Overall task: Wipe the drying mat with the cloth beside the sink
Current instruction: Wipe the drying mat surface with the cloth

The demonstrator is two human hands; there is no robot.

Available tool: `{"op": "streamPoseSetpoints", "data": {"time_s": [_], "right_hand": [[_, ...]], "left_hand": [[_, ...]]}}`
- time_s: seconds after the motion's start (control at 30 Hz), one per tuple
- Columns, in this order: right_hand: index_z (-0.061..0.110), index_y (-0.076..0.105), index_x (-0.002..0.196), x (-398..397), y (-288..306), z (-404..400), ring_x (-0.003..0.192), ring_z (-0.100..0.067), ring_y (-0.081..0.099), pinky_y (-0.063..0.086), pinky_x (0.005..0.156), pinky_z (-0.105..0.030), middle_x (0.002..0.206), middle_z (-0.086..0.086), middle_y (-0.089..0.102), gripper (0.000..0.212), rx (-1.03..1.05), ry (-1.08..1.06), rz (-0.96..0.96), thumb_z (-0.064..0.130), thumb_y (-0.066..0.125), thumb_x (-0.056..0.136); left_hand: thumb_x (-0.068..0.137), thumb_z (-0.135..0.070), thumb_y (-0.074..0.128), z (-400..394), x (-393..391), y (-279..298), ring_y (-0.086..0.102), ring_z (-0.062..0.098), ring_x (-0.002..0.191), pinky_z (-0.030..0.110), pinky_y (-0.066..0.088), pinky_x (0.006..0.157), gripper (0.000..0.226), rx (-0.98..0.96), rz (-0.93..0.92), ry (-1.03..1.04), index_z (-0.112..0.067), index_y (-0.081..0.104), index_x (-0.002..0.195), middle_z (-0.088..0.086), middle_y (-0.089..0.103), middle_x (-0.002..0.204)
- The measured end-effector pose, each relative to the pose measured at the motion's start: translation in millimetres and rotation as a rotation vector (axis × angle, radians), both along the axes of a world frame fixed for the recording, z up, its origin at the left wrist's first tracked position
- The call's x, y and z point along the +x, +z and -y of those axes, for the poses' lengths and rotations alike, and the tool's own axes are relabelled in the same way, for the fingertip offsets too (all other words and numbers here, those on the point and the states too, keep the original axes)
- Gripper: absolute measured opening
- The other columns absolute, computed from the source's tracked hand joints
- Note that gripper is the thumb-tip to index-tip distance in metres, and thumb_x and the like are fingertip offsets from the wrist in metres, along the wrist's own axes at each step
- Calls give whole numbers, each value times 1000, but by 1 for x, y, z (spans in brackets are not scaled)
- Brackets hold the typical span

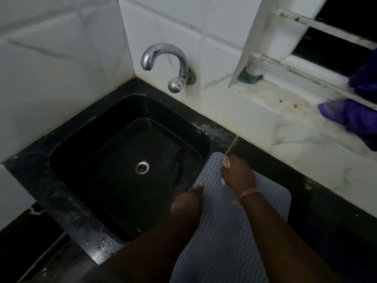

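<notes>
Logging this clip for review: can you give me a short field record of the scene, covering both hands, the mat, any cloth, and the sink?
setting: black counter with sink, tap on tiled wall
mat: grey ribbed mat lies flat on the counter, right of the sink
left hand: left hand holds the mat's sink-side edge
right hand: right hand rests on the mat's far corner; grip unclear
cloth: purple cloth on the window ledge, not in either hand
wiping: not yet begun
</notes>
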State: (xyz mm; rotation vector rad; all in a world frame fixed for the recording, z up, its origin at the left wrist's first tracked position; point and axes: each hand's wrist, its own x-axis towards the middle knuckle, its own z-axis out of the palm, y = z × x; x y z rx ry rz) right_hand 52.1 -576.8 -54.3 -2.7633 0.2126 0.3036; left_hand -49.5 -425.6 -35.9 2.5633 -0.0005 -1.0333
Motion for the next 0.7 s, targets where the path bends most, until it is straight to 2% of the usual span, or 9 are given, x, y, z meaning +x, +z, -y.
{"op": "streamPoseSetpoints", "data": {"time_s": [0.17,0.37,0.5,0.57,0.63,0.7], "right_hand": [[15,66,120,-31,11,-17,110,-22,66,50,98,-37,113,-4,70,24,-126,26,-52,28,59,101],[25,65,104,-84,-2,-38,92,-15,64,52,83,-31,92,7,61,13,-73,10,-150,36,64,96],[26,67,104,-84,7,-32,91,-11,64,56,91,-37,97,7,67,13,87,-8,-167,34,68,93],[25,68,99,-72,14,-24,88,-9,64,56,93,-38,93,7,68,8,102,-45,-131,32,66,95],[21,68,98,-57,20,-22,89,-13,65,55,94,-39,93,3,69,15,55,-85,-42,34,59,100],[17,69,108,-44,19,-25,98,-19,67,52,97,-35,103,-2,72,24,12,-98,27,35,54,103]], "left_hand": [[96,-20,61,-4,0,-8,52,30,130,43,47,102,87,-32,58,-4,-24,4,162,12,41,153],[85,-24,78,-16,2,-5,47,35,135,45,43,106,107,-8,70,-177,-16,4,162,16,39,152],[97,-32,62,-35,9,-5,49,36,131,48,46,101,97,67,77,-358,-27,-11,161,18,40,150],[99,-38,58,-42,12,-6,53,35,126,47,48,98,95,102,95,-424,-32,-15,159,17,44,147],[97,-37,60,-43,12,-7,54,33,124,46,49,98,98,110,113,-447,-31,-16,159,16,46,145],[96,-36,62,-42,12,-10,53,32,125,46,49,100,101,95,108,-442,-29,-16,159,16,46,145]]}}
